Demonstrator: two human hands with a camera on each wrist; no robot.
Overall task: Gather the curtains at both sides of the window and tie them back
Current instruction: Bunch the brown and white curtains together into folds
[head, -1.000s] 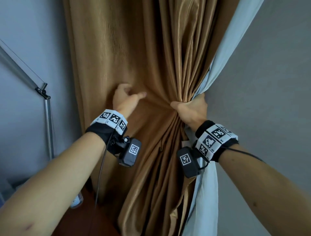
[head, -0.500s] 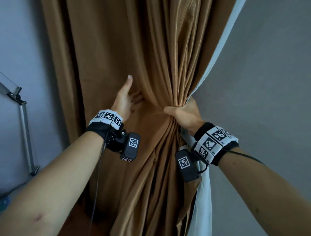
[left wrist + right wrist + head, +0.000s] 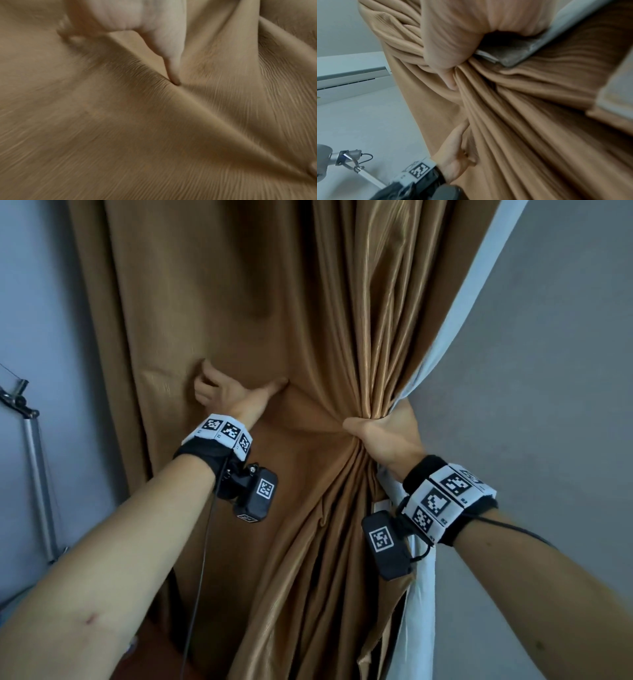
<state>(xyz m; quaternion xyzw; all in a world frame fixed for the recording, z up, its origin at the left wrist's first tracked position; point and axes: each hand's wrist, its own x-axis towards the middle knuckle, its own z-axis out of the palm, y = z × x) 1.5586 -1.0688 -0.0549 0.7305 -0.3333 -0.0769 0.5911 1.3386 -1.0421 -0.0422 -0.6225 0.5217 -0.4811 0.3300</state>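
Observation:
A golden-brown curtain (image 3: 342, 302) with a pale lining (image 3: 479, 302) along its right edge hangs in front of me. My right hand (image 3: 380, 436) grips a thick bunch of its pleats at waist height, and the cloth fans out above and below the fist. The right wrist view shows the right hand (image 3: 447, 54) wrapped round the bundle beside the lining (image 3: 539, 40). My left hand (image 3: 233, 395) is further left on the flat cloth, fingers curled into a fold and thumb stretched toward the bunch. In the left wrist view a fingertip (image 3: 171, 60) digs into a crease of the curtain (image 3: 154, 135).
A metal stand (image 3: 34, 474) leans by the pale wall at the left. A grey wall (image 3: 565, 371) fills the right side. A wall-mounted air conditioner (image 3: 351, 78) shows in the right wrist view. Brown floor (image 3: 154, 662) lies below the curtain.
My left hand, raised with straight fingers half a second ago, has dropped and moved left, and its fingers have curled into the cloth. The right hand keeps its grip on the bunch.

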